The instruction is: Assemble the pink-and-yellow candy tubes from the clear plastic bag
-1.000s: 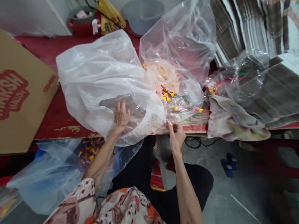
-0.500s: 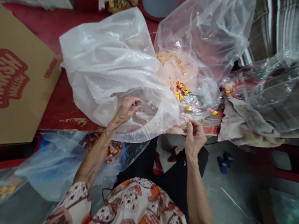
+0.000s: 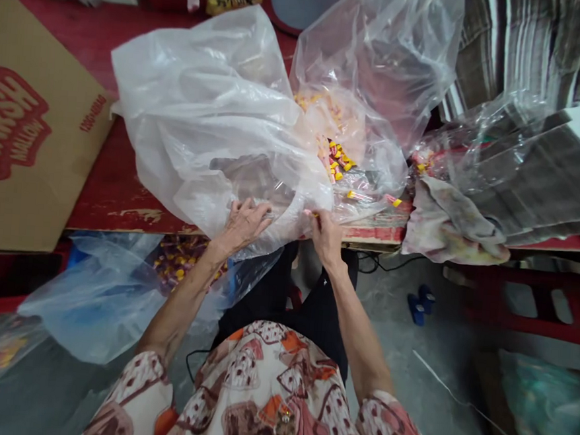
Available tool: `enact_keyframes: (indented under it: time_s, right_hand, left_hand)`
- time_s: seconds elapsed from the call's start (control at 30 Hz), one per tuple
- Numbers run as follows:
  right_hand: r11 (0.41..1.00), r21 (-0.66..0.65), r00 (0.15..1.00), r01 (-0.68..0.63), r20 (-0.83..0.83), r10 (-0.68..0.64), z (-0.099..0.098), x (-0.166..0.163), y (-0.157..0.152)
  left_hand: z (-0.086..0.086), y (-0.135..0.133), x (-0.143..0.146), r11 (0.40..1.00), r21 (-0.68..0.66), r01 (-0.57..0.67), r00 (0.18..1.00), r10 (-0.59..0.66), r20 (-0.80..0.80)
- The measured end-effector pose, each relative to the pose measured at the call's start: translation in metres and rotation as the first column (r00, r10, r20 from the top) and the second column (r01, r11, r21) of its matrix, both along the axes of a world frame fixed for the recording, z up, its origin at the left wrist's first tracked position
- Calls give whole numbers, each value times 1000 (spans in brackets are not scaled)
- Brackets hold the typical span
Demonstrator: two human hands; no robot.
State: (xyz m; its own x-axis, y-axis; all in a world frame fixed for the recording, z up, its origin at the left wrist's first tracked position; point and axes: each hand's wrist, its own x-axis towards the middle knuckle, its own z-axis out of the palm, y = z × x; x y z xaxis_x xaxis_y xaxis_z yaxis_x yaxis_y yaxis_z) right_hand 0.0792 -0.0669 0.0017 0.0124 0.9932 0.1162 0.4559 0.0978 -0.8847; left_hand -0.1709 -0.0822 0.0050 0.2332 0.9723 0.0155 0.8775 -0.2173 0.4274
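Note:
My left hand [image 3: 245, 226] lies on the near edge of a large translucent white plastic bag [image 3: 193, 105], its fingers slightly bent and apart on the film. Close on its right, my right hand [image 3: 325, 238] pinches a small wrapped candy [image 3: 313, 214], pinkish with a yellow end and partly covered by the fingertips. The dark opening of the white bag [image 3: 260, 176] faces me just beyond my hands. To the right, a clear bag [image 3: 374, 71] holds red and yellow wrapped candies [image 3: 338, 158]. A loose candy [image 3: 393, 200] lies near the table edge.
A cardboard box [image 3: 32, 133] stands at the left of the red table [image 3: 107, 195]. A stained cloth [image 3: 448, 222] hangs over the edge at right. Below the table, more candies [image 3: 178, 256] sit in a plastic-lined container. Blue slippers [image 3: 420, 303] lie on the floor.
My right hand has moved left, toward the white bag, with the candy between its fingers. My left hand has come down onto the bag's near edge. The whole view has shifted slightly.

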Motion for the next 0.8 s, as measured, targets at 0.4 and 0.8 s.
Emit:
enact_keyframes:
  time_s: [0.4, 0.8]
  right_hand:
    - [959, -141, 801, -247, -586, 121, 29, -1, -24]
    - [920, -217, 807, -326, -571, 151, 30, 13, -35]
  left_hand:
    - [13, 5, 43, 958, -287, 19, 233, 275, 933]
    - [17, -34, 53, 942, -331, 63, 301, 298, 906]
